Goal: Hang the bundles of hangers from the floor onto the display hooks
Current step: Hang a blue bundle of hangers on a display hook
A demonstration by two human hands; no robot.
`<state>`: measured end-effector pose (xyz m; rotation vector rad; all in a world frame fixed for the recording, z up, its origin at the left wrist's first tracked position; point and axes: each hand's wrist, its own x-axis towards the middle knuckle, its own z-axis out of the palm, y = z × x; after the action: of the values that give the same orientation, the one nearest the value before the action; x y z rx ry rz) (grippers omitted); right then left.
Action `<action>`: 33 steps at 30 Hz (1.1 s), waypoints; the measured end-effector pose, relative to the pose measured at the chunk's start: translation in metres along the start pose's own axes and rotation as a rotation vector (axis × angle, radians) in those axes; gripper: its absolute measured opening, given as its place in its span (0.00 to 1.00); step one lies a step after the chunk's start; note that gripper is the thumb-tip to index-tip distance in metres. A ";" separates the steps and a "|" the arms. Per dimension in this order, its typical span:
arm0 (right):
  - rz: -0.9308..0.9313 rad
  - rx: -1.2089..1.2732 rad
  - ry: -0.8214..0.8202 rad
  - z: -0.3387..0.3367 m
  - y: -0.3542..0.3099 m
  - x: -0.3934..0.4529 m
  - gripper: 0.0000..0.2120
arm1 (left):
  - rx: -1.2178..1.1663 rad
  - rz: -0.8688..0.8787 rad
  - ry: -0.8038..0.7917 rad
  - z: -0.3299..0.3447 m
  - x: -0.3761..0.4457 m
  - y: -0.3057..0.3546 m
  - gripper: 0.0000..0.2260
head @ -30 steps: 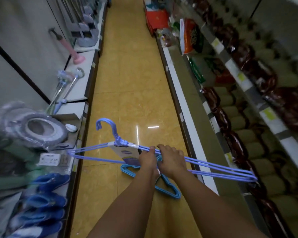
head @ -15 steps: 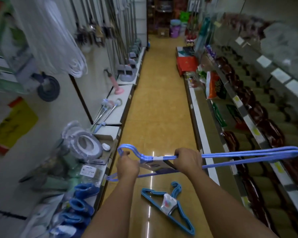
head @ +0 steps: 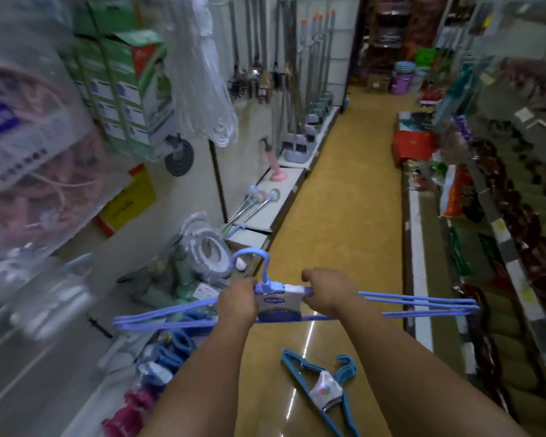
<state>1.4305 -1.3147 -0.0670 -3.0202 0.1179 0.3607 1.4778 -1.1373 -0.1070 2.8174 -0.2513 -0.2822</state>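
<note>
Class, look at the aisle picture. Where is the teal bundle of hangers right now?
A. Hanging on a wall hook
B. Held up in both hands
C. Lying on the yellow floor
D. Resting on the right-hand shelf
C: the teal bundle of hangers lies flat on the floor, while both hands grip the separate blue bundle of hangers above it.

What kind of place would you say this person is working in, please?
Most likely an aisle in a household-goods shop. Mops and brooms hang along the left wall, packaged goods fill the price-tagged shelves on the right, and both hands hold a labelled bundle of blue hangers with another bundle on the floor.
</note>
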 end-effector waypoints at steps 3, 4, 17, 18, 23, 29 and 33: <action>-0.125 -0.011 -0.009 0.002 -0.016 -0.004 0.18 | 0.051 -0.077 0.038 -0.012 -0.017 -0.014 0.13; -0.142 0.006 -0.026 0.002 -0.021 -0.007 0.17 | 0.071 -0.105 0.043 -0.015 -0.022 -0.020 0.13; -0.691 -0.192 -0.057 0.037 -0.183 -0.074 0.11 | 0.061 -0.528 0.117 -0.025 -0.204 -0.116 0.09; -0.707 -0.184 -0.054 0.039 -0.196 -0.081 0.11 | 0.039 -0.547 0.140 -0.027 -0.219 -0.124 0.09; -0.851 -0.177 -0.028 0.047 -0.262 -0.123 0.13 | -0.001 -0.679 0.226 -0.031 -0.296 -0.162 0.15; -1.019 -0.223 -0.029 0.066 -0.342 -0.185 0.11 | -0.050 -0.855 0.265 -0.035 -0.384 -0.213 0.16; -1.116 -0.247 -0.030 0.081 -0.399 -0.238 0.13 | -0.083 -0.968 0.257 -0.038 -0.458 -0.255 0.14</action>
<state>1.2167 -0.8947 -0.0537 -2.7155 -1.6003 0.2923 1.0803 -0.7952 -0.0736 2.6242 1.1602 -0.1094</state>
